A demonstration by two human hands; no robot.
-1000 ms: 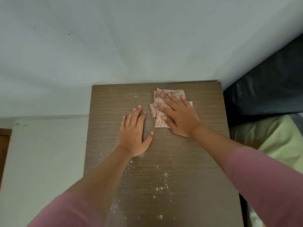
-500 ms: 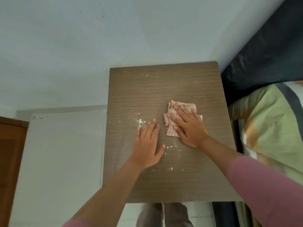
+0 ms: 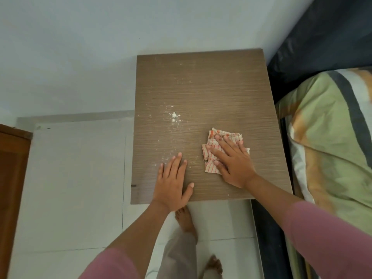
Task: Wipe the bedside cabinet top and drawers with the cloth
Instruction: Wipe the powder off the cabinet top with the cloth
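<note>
The left hand (image 3: 173, 182) lies flat on the cabinet top (image 3: 209, 91) near its front edge, fingers straight and a bit spread, holding nothing. White crumbs (image 3: 174, 116) sit just past its fingertips. To the right, the checked cloth (image 3: 211, 156) is bunched under the right hand (image 3: 234, 162), whose spread fingers press it down on the front right part of the surface. The bed (image 3: 330, 137) is beside it. Since a moment ago, both hands and the cloth have slid closer to the front edge.
</note>
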